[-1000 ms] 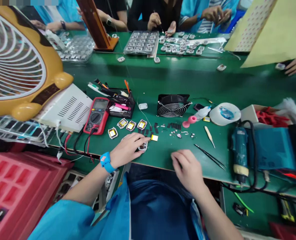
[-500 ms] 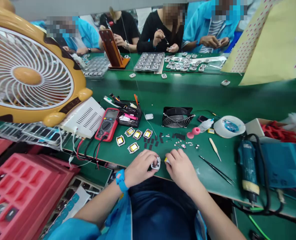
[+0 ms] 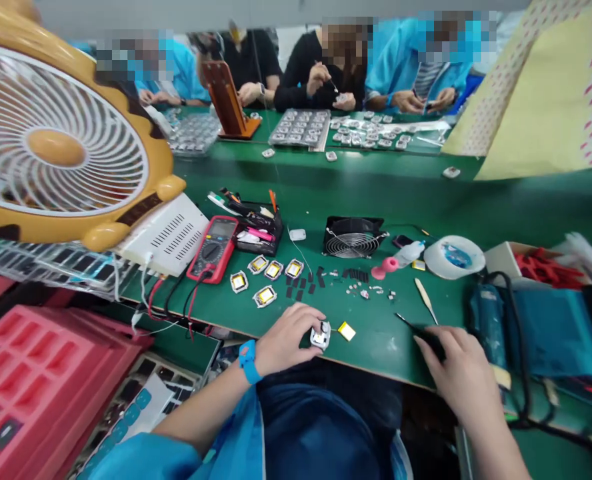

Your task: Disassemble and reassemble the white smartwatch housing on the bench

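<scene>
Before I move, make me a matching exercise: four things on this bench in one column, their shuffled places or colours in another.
Column one:
1. small white case
2. yellow-and-white pack
3. tweezers
4. multimeter

Column two:
A. partly hidden by the right hand
B. red, with a dark dial
C. held in the left hand
D. lying on the green bench between the two hands

Right pairs: 1-C, 2-D, 3-A, 4-B.

The tweezers look metal, the fan glossy plastic.
</scene>
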The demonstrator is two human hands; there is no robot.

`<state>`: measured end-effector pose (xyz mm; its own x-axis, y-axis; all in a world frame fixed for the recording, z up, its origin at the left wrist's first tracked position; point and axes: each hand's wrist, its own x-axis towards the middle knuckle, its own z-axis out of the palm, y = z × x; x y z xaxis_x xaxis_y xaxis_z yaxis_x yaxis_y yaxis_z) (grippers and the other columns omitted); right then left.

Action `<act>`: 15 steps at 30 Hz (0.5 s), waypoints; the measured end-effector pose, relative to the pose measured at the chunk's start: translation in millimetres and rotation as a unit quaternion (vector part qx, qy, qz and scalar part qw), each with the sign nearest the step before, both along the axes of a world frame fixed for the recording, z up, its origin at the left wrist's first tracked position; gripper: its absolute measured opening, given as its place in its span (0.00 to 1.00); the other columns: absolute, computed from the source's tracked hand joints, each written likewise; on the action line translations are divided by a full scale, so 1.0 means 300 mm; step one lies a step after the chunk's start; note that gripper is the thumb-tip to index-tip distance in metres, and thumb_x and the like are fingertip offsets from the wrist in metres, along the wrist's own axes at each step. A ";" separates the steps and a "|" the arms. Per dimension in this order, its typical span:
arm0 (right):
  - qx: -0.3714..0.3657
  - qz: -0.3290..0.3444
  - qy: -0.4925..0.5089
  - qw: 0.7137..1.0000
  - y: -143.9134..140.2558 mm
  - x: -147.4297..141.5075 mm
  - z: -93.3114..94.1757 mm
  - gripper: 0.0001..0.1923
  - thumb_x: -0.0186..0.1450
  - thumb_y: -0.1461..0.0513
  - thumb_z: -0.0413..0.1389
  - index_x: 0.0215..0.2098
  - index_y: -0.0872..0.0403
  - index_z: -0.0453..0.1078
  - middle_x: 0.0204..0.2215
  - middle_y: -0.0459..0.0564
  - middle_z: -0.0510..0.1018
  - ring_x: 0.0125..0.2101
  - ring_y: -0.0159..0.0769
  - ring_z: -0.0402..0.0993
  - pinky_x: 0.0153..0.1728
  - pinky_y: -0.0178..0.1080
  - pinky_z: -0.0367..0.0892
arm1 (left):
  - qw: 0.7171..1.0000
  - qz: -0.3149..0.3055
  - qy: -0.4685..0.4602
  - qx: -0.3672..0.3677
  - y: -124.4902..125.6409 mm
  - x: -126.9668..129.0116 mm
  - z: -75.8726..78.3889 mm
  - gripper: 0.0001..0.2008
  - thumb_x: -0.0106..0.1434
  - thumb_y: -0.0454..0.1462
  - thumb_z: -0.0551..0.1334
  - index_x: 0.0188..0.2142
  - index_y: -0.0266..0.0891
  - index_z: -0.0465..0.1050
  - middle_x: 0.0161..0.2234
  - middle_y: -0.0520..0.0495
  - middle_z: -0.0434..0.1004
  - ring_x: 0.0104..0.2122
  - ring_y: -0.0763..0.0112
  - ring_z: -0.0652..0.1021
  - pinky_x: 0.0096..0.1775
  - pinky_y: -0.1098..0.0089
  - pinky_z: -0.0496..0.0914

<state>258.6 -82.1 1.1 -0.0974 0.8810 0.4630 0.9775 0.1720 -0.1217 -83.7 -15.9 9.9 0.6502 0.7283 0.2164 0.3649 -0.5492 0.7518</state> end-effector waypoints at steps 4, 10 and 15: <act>-0.027 -0.019 0.001 0.999 -0.017 0.012 -0.010 0.23 0.78 0.51 0.43 0.39 0.56 0.72 0.32 0.55 0.76 0.33 0.45 0.73 0.37 0.45 0.69 | 1.000 -0.005 -0.011 -0.020 0.014 0.003 0.008 0.17 0.60 0.29 0.71 0.41 0.42 0.65 0.50 0.46 0.77 0.51 0.61 0.73 0.54 0.60 0.68; 0.006 0.002 0.004 1.000 -0.003 -0.008 0.011 0.22 0.78 0.52 0.43 0.36 0.55 0.71 0.29 0.54 0.76 0.30 0.44 0.74 0.36 0.44 0.70 | 0.999 0.022 -0.034 -0.008 0.001 0.017 0.001 0.16 0.61 0.29 0.71 0.36 0.42 0.62 0.46 0.47 0.78 0.47 0.62 0.74 0.52 0.60 0.69; 0.047 0.031 0.039 0.998 -0.013 -0.044 0.027 0.19 0.77 0.52 0.47 0.36 0.54 0.72 0.30 0.52 0.79 0.29 0.40 0.79 0.30 0.39 0.71 | 0.998 0.049 -0.027 0.011 -0.021 0.013 -0.001 0.16 0.60 0.31 0.72 0.44 0.40 0.69 0.52 0.41 0.74 0.52 0.60 0.74 0.56 0.60 0.70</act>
